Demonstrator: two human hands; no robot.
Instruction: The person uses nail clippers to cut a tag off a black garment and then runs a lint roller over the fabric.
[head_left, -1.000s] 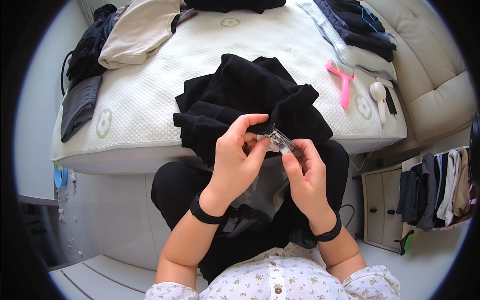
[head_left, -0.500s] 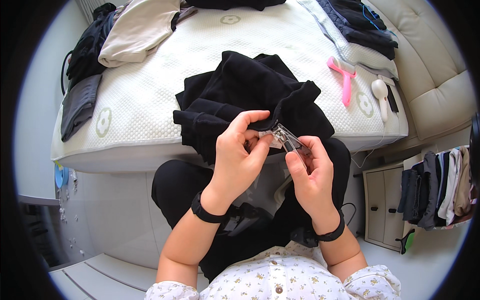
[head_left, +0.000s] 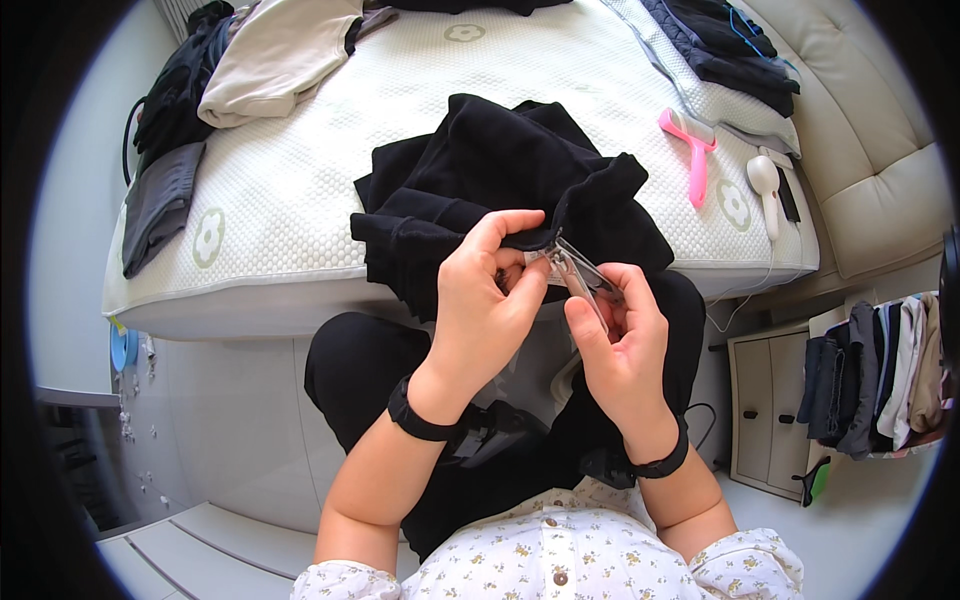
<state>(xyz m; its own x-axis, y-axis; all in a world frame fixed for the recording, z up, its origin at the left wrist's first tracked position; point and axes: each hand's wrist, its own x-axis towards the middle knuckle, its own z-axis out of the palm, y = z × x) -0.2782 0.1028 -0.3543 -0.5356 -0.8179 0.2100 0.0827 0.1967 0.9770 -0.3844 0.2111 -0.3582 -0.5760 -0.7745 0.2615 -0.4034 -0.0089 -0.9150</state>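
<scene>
A black garment (head_left: 490, 165) lies bunched on the near edge of the bed. My left hand (head_left: 490, 285) is closed on the garment's near edge, thumb and fingers pinching around a small white label (head_left: 538, 268) there. Between the thumb and fingers of my right hand (head_left: 622, 340) is a pair of small clippers (head_left: 582, 278) with clear handles and a metal tip. That tip is against the garment's edge, just beside the label. Whether the jaws touch a thread or the cloth is too small to tell.
Right on the bed are a pink lint roller (head_left: 695, 160) and a white corded device (head_left: 765, 185). Folded dark clothes (head_left: 725, 50) sit at the far right; a beige garment (head_left: 280, 60) and grey cloth (head_left: 165, 210) lie left. A small cabinet (head_left: 765, 410) stands right of my knees.
The clippers have tilted slightly in my right hand, with their tip still at the garment's edge. My left hand keeps its pinch; the garment sits marginally higher in view.
</scene>
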